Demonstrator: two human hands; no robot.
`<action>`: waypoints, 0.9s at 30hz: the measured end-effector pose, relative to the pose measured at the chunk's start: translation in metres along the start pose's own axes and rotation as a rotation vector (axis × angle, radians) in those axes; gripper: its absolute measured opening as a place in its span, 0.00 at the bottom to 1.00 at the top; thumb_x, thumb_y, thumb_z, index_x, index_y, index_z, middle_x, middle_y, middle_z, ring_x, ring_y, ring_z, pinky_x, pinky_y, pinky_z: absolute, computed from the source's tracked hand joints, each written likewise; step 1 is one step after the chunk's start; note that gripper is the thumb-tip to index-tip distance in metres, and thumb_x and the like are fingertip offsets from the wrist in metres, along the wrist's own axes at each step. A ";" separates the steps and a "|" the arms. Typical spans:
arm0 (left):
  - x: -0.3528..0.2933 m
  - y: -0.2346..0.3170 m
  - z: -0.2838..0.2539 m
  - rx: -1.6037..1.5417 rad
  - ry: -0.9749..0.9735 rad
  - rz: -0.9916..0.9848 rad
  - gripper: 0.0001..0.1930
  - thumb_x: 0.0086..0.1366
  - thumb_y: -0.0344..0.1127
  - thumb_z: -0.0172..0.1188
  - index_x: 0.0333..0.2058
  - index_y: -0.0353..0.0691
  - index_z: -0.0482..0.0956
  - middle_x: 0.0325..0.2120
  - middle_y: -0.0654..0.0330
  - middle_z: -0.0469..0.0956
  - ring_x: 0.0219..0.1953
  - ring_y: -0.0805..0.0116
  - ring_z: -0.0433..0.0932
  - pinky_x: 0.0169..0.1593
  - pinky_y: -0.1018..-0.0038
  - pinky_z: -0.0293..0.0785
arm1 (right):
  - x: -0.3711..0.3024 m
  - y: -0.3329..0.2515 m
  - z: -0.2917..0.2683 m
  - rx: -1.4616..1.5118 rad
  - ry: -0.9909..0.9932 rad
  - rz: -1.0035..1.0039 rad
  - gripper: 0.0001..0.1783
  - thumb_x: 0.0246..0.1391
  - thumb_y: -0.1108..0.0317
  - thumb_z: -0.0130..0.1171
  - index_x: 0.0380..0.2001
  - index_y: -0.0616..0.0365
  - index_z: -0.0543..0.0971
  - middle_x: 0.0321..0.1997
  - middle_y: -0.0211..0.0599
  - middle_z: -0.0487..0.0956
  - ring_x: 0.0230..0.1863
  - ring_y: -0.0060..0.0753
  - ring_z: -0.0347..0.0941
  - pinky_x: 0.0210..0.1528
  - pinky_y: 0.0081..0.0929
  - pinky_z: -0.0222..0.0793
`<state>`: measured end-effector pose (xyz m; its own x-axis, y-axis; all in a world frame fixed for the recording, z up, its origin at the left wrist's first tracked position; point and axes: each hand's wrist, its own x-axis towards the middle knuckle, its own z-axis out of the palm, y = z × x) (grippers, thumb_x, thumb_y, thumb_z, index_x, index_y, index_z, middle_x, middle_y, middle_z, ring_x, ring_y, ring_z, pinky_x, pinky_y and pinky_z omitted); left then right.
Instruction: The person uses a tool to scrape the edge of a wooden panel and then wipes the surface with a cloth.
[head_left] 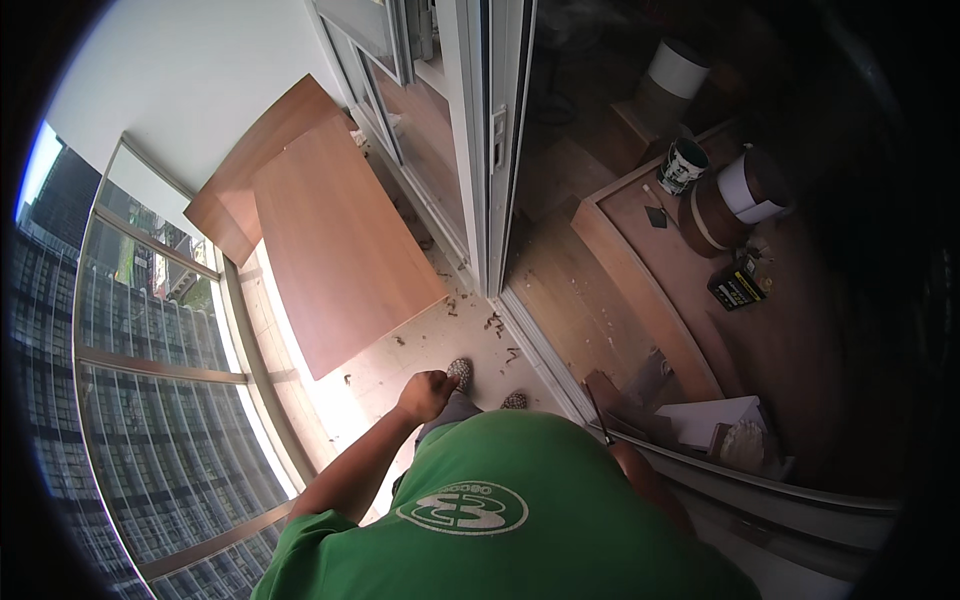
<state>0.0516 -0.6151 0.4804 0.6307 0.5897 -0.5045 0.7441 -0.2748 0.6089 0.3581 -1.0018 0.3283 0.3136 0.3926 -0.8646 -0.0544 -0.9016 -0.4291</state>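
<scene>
My left hand [427, 395] hangs in front of my body with its fingers curled closed, and nothing shows in it. Below it are my patterned shoes on the light tiled floor. At my right side, most of my right hand [618, 455] is hidden behind my green shirt. A thin dark rod [598, 412], like the shaft of a screwdriver, sticks up from it. Ahead of my left hand, a large wood-coloured panel [345, 245] lies at an angle, touching neither hand. Behind it, another wood panel [285, 125] leans at the wall.
Glass windows [160, 370] line the left. On the right stands a sliding door frame [490, 150] with a floor track [540, 350]. Beyond it, a wooden piece [640, 290] bears a paint can [682, 165] and a dark box [740, 282]. Brown debris [493, 322] litters the tiles.
</scene>
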 end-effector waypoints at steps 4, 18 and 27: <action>-0.018 0.046 -0.015 -0.081 -0.109 0.022 0.22 0.72 0.49 0.50 0.35 0.34 0.83 0.26 0.52 0.83 0.33 0.55 0.83 0.42 0.64 0.77 | 0.008 -0.015 0.005 0.165 0.100 0.302 0.10 0.50 0.73 0.69 0.25 0.63 0.76 0.20 0.37 0.73 0.16 0.31 0.68 0.19 0.34 0.64; -0.074 0.114 -0.123 -0.500 -0.598 0.335 0.18 0.69 0.38 0.58 0.50 0.29 0.79 0.39 0.49 0.85 0.44 0.60 0.83 0.52 0.67 0.76 | 0.061 0.038 0.010 -0.374 -0.090 0.113 0.18 0.46 0.59 0.71 0.32 0.65 0.84 0.27 0.43 0.83 0.24 0.34 0.79 0.29 0.36 0.77; -0.132 0.230 -0.253 0.140 0.872 1.545 0.19 0.68 0.48 0.54 0.48 0.41 0.76 0.44 0.52 0.73 0.52 0.51 0.68 0.56 0.51 0.63 | 0.088 0.040 0.010 -0.410 -0.096 0.155 0.22 0.49 0.53 0.67 0.37 0.63 0.83 0.32 0.41 0.84 0.26 0.36 0.81 0.34 0.38 0.77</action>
<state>0.0833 -0.5639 0.8416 0.4530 -0.0624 0.8893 -0.3142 -0.9447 0.0937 0.3743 -1.0011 0.2322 0.2412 0.2444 -0.9392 0.2924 -0.9411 -0.1698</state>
